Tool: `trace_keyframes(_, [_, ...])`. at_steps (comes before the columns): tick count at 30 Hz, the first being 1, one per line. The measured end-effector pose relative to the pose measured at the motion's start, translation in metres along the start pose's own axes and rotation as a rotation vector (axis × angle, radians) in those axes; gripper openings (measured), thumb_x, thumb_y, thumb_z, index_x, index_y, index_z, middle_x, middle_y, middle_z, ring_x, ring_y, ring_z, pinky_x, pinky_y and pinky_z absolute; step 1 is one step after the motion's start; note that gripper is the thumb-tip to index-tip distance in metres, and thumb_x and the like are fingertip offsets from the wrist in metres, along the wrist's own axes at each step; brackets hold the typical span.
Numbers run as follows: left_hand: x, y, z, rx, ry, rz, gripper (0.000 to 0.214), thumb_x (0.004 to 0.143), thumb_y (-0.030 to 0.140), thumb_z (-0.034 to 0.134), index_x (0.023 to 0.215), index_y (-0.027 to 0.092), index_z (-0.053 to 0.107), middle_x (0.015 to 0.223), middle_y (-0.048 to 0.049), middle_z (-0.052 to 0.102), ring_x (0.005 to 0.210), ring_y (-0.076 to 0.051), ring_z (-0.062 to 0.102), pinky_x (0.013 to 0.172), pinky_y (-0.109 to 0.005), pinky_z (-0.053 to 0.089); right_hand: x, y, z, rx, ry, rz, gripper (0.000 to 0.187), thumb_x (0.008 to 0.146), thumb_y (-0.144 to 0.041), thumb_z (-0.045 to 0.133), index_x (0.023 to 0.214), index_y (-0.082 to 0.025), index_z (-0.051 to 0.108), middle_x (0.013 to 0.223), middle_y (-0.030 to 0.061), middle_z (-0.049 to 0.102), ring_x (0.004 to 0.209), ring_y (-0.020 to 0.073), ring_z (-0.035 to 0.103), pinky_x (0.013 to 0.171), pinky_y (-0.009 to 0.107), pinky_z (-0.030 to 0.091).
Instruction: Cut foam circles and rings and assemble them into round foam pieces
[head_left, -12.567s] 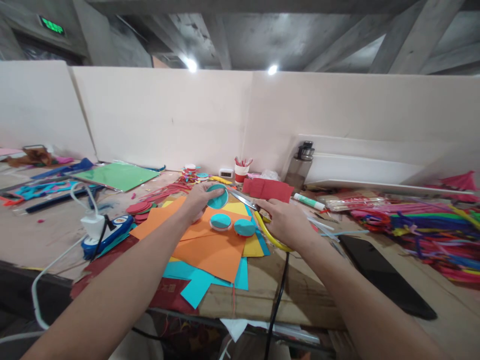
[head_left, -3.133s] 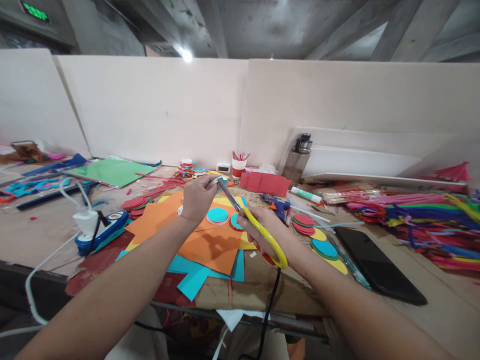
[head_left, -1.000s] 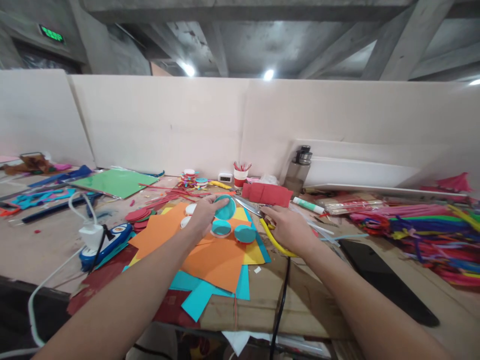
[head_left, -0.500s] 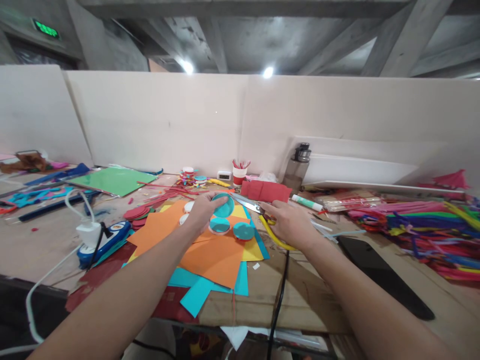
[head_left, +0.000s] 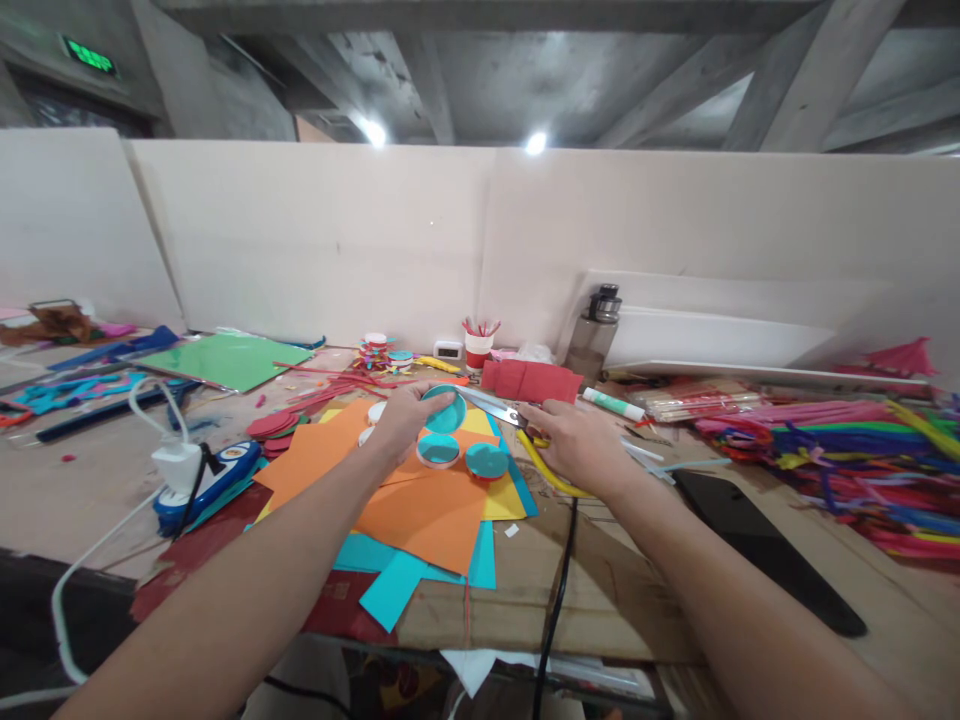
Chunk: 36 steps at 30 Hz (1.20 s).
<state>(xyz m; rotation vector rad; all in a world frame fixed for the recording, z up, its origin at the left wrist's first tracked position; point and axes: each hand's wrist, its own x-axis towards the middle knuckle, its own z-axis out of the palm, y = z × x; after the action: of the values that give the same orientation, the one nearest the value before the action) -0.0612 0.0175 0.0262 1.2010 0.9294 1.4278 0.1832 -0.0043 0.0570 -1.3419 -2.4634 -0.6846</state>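
Between the fingers of my left hand (head_left: 405,428) is a round teal disc (head_left: 448,414) with a pale rim. My right hand (head_left: 574,447) is wrapped round the yellow handles of a pair of scissors (head_left: 495,405). The blade tips point left and reach the disc's upper right edge; whether they touch it I cannot tell. Just below lie a teal-topped round piece (head_left: 439,449) with a white rim and another teal-topped piece (head_left: 487,461) with a red side. Orange paper sheets (head_left: 431,525) spread under them, and white round pieces show partly behind my left hand.
A blue power strip (head_left: 180,510) with a white plug stands left, beside red paper circles (head_left: 277,425). To the right lie a black phone (head_left: 769,550), a glue stick (head_left: 613,404) and many coloured pipe cleaners (head_left: 847,460). A bottle (head_left: 592,335) stands at the back. A black cable (head_left: 561,600) crosses the front edge.
Both hands keep nearly the same place and hold. The scissors' tips sit very slightly farther left against the disc's edge. The whole view has shifted by a hair.
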Motion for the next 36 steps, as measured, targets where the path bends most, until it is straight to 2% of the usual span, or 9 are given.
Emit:
trace_keyframes(11, [-0.0025,0.0082,0.0002,-0.039,-0.033,-0.057,0.034,0.057,0.033,0.082,0.079,0.01,0.069,0.068,-0.0038,0.066,0.056,-0.01,0.056,0.055,-0.022,0.041,0.0011,0.0011,0.0023,0.041,-0.016,-0.031,0.034,0.087,-0.02,0.047,0.117,-0.024,0.061,0.092,0.0042,0.067,0.077,0.0166,0.057,0.061,0.029,0.026])
trace_keyframes(24, [-0.0005,0.0068,-0.0037,-0.067,-0.085,-0.102,0.029,0.062,0.034,0.079,0.077,0.011,0.069,0.065,-0.003,0.065,0.053,-0.009,0.054,0.052,-0.021,0.039,-0.0001,0.0011,0.0012,0.078,-0.017,-0.06,0.033,0.086,-0.02,0.047,0.117,-0.022,0.06,0.092,0.0045,0.066,0.078,0.017,0.057,0.062,0.029,0.026])
trace_keyframes(31, [-0.0003,0.0101,-0.0034,-0.11,-0.072,-0.103,0.027,0.062,0.032,0.079,0.076,0.011,0.069,0.065,-0.0026,0.065,0.054,-0.009,0.054,0.053,-0.021,0.039,-0.0007,-0.0043,-0.0015,0.011,0.011,0.018,0.029,0.089,-0.029,0.046,0.114,-0.026,0.06,0.091,0.0041,0.062,0.07,0.0159,0.054,0.058,0.029,0.02])
trace_keyframes(36, [-0.0002,0.0078,-0.0041,-0.098,-0.083,-0.125,0.029,0.062,0.031,0.079,0.08,0.01,0.07,0.068,-0.0035,0.066,0.055,-0.009,0.056,0.053,-0.021,0.041,-0.0013,-0.0038,0.0001,-0.027,0.019,0.036,0.027,0.088,-0.03,0.048,0.111,-0.026,0.061,0.092,0.0048,0.06,0.073,0.016,0.052,0.057,0.03,0.017])
